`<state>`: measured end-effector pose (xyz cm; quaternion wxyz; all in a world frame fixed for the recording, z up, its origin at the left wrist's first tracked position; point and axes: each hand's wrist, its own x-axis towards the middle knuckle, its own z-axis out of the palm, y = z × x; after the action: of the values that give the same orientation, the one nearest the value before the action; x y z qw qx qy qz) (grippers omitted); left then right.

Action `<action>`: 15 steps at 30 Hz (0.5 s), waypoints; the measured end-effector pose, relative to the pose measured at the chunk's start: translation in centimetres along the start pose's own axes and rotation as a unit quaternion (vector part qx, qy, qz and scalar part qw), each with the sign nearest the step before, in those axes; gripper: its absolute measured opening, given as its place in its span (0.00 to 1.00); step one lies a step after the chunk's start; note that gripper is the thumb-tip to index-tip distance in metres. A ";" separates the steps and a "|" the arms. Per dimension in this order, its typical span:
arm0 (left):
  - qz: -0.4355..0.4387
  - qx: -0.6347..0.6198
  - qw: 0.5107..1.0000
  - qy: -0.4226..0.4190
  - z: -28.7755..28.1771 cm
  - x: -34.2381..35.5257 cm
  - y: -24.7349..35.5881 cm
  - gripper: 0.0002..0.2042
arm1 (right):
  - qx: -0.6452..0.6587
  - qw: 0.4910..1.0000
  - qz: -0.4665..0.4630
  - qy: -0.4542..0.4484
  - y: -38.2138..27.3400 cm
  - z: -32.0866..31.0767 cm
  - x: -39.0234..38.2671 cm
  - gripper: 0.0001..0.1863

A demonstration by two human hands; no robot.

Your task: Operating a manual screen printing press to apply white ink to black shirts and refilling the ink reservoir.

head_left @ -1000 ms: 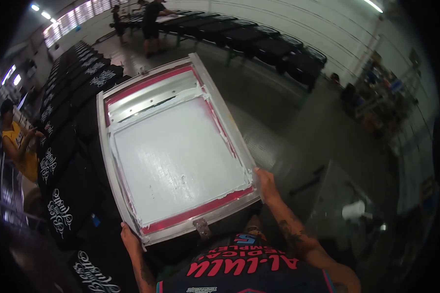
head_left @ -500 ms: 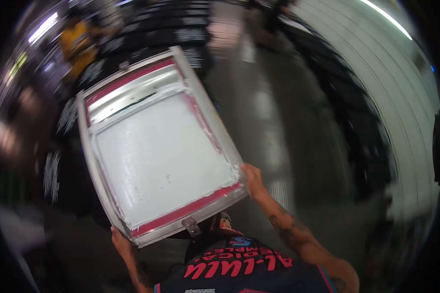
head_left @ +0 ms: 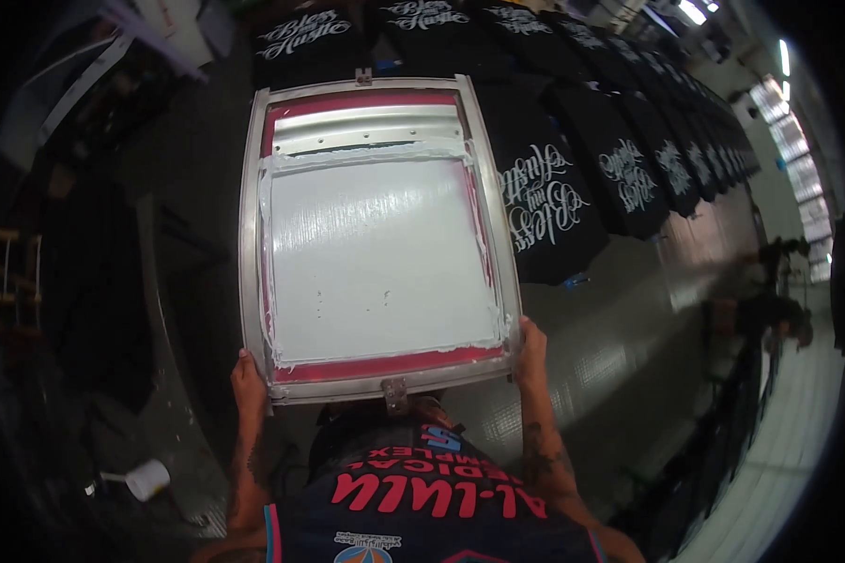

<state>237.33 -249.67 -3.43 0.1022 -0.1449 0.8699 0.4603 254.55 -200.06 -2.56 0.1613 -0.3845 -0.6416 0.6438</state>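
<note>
While the left hand [head_left: 248, 383] is closed on the side rail just beside the near left corner, the right hand [head_left: 533, 349] grips the opposite rail close to the near right corner, so that the metal frame [head_left: 251, 244] is held between them, in front of the wearer's torso. The undersides of both grips are hidden. A white layer [head_left: 376, 244] fills most of the frame, ragged along its borders, with a few small dark specks toward the near edge. Along the far edge lies a metal strip [head_left: 371, 131] marked by a row of dots; a pink-red margin [head_left: 394, 364] shows along the near edge. Small metal brackets sit midway on the near edge [head_left: 396, 394] and the far edge [head_left: 363, 78]. Black garments [head_left: 554, 211] with white script lie beyond the far edge and past the right rail. The wearer's dark jersey [head_left: 413, 525] appears below the near edge. Well apart from the near left corner is a white container [head_left: 147, 480].
</note>
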 end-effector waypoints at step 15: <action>-0.040 0.070 0.995 0.063 2.4 -1.2 0.9 0.33 | 0.005 0.988 0.094 -0.123 -3.2 1.7 8.7 0.31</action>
<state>238.21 -247.05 -3.70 0.0756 -0.2003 0.8982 0.3840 246.74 -194.77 -2.24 0.0215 -0.3603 -0.6144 0.7016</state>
